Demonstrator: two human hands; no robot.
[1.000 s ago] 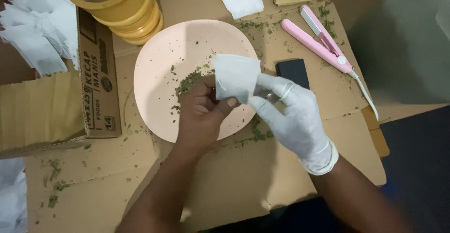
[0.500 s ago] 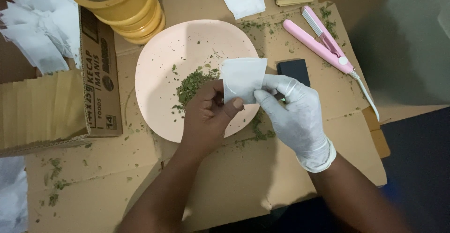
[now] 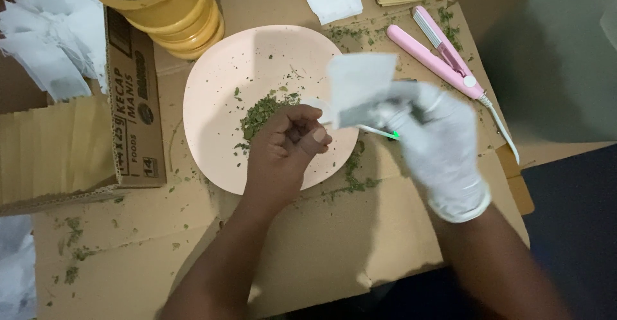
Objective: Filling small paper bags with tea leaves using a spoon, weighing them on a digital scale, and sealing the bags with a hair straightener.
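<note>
Pinching a white filter bag (image 3: pixel 360 85) in its gloved grip, the right hand (image 3: pixel 437 146) lifts it at two o'clock of the pink plate (image 3: pixel 212 101), while the bare left hand (image 3: pixel 286 143), fingers curled together, rests by the dried leaves (image 3: pixel 260 114).

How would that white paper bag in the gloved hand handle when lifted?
The bag is probably very light and floppy: it looks thin, and the right hand pinches it by one edge. It likely creases or tears easily. The leaves on the plate would scatter if nudged.
</note>
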